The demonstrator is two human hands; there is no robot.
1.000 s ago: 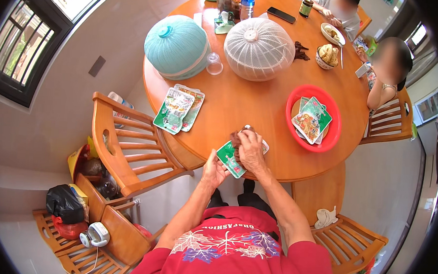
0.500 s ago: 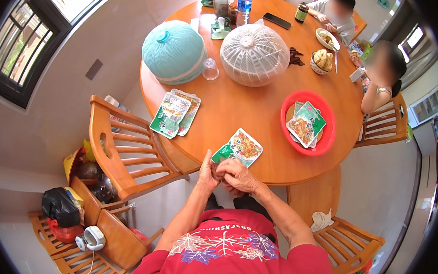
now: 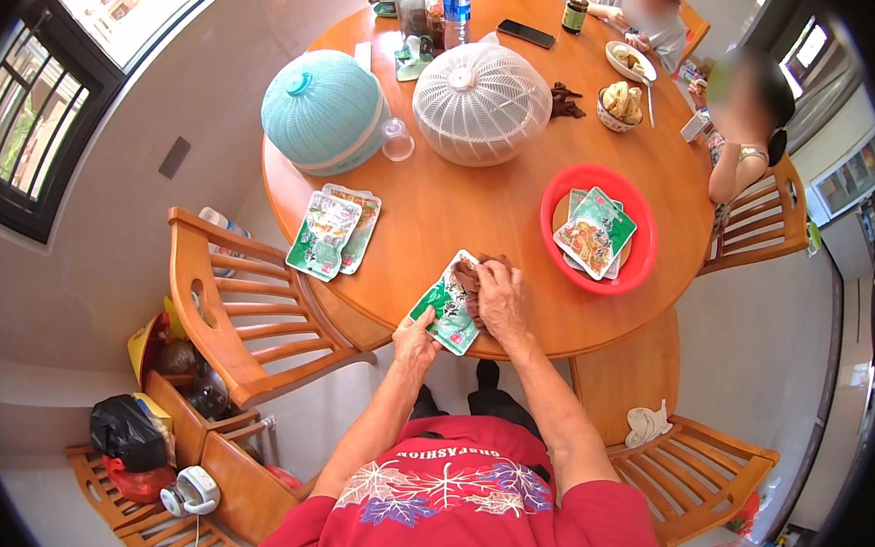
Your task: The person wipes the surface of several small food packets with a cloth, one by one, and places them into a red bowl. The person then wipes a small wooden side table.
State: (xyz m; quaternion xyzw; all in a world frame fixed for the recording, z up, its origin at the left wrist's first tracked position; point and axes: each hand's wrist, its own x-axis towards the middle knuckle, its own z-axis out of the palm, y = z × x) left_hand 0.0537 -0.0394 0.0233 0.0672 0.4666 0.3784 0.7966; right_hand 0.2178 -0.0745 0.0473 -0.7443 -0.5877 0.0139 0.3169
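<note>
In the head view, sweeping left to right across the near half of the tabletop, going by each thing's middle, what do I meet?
Overlapping packets, left hand, held green-and-white packet, brown cloth, right hand, red basin with more packets inside.

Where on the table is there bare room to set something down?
The tabletop is bare between the white mesh cover, the red basin and the right hand, and between the two packets at left and the held packet. It is crowded around the teal cover and bottles.
</note>
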